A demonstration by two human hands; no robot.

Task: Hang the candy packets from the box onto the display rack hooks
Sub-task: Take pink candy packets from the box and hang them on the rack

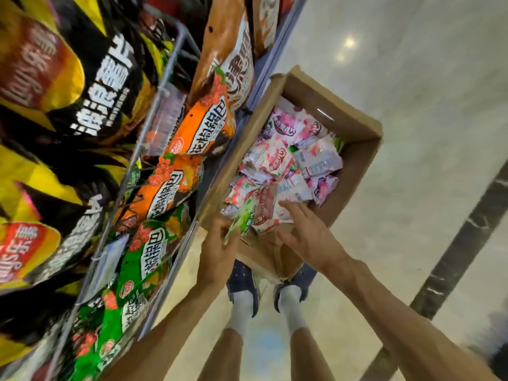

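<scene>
Head view, looking down. At centre right of the frame we see an open cardboard box standing on a pale polished floor, its flaps raised. Inside lies a loose heap of candy packets, mostly pink, white and lilac, filling the box floor.

At lower centre our left hand sits at the near left corner of the box, its fingers curled round a green candy packet, which it pinches by one edge; the packet tilts up over the heap. Our right hand hovers just over the near end of the box with its fingers spread and straight, the fingertips at the nearest pink packets; we cannot tell whether they touch them.

The left half of the frame is taken up by the display rack, a grey wire frame with a blue edge that stands just beside the box. On it hang large black-and-yellow crisp bags at far left and orange snack bags and green snack bags nearer the box.

Below the box, at bottom centre, we see two feet in dark shoes and white socks.
</scene>
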